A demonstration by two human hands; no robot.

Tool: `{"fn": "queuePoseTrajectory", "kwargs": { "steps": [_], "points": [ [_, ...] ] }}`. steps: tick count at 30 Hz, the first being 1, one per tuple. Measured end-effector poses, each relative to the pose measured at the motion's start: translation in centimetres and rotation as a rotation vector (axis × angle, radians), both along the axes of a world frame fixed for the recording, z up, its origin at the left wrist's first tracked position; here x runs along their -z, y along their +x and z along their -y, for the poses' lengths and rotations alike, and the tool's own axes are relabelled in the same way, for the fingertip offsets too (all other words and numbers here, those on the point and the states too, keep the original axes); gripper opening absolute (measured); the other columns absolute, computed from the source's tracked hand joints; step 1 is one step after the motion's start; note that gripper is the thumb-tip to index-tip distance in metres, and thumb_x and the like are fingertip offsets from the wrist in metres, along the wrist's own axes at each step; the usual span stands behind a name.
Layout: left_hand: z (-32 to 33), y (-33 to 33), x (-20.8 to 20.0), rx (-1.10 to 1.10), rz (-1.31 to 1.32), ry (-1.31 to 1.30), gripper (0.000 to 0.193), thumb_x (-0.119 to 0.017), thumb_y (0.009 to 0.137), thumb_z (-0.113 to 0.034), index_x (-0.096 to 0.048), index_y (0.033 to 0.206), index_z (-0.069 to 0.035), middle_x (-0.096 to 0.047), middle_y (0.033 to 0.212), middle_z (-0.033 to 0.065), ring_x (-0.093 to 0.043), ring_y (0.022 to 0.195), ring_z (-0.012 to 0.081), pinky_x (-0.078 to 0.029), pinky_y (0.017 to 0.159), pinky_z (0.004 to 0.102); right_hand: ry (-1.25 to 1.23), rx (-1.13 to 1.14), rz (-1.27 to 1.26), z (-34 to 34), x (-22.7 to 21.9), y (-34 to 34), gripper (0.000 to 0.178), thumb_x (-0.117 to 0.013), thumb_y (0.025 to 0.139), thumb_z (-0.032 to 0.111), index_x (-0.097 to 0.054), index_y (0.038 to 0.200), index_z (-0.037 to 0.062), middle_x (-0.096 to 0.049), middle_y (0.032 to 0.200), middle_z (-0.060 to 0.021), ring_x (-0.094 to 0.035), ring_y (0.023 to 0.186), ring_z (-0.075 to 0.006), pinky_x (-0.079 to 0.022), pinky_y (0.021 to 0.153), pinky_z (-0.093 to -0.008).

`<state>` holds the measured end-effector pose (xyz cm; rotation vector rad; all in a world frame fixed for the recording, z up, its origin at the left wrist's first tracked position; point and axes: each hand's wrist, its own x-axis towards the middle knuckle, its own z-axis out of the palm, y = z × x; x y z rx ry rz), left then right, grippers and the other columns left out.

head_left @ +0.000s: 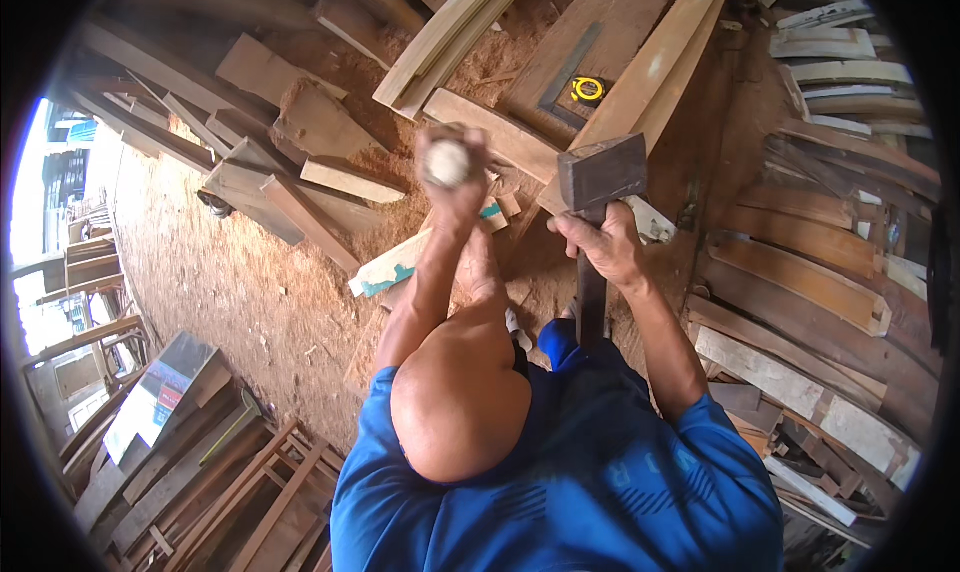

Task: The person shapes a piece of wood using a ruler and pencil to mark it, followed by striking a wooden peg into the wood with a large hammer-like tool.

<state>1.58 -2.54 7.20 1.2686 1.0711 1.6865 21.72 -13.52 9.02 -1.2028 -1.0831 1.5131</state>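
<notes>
The left hand (462, 197) is wrapping its fingers around a motion-blurred tool with a round, pale end (447, 162), which is showing just beside a squared brown timber (510, 142). The right hand (608, 240) is gripping a dark, block-headed mallet (603, 172), its fingers curling around the handle just below the head. A yellow-and-black tape measure (588, 90) is lying near a grey L-shaped square (572, 68).

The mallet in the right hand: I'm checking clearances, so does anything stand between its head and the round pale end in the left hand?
Nothing visible stands between the mallet and the round pale end in the left hand; a wooden beam shows behind the gap, apparently lower down.
</notes>
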Motion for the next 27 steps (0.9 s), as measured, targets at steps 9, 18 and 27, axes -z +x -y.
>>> {"fn": "queuePoseTrajectory", "kwargs": {
  "steps": [9,18,27],
  "points": [
    [6.6,1.1,-2.1,0.664,-1.037,0.54,0.071,-0.084,0.069,-0.033,-0.055,0.132,-0.016,-0.05,0.139,0.0216,-0.047,0.126,0.0397,-0.038,0.099,0.0559,-0.202,0.108,-0.452,0.6,3.1,-0.1,0.037,-0.077,0.091,0.028,-0.066,0.116,0.0031,-0.07,0.097,-0.0036,-0.065,0.085,-0.0132,-0.054,0.075,-0.0289],
    [4.7,-3.7,10.9,0.598,-1.591,-0.548,0.098,-0.087,0.073,-0.034,-0.038,0.155,-0.011,-0.048,0.146,0.0243,-0.044,0.131,0.0429,-0.036,0.108,0.0572,-0.236,0.029,-0.104,3.3,1.9,3.2,0.043,-0.083,0.083,0.041,-0.07,0.104,0.0063,-0.07,0.09,-0.0023,-0.064,0.083,-0.0127,-0.052,0.077,-0.0321],
    [0.4,-7.1,11.3,0.808,-1.382,-0.6,0.078,-0.086,0.07,-0.046,-0.062,0.138,-0.015,-0.074,0.114,0.0187,-0.071,0.108,0.034,-0.054,0.095,0.0457,-0.337,-0.046,-0.148,5.4,2.4,2.7,0.039,-0.085,0.082,0.039,-0.073,0.094,0.0038,-0.07,0.085,-0.0036,-0.065,0.077,-0.0131,-0.054,0.073,-0.0308]
  ]
}}
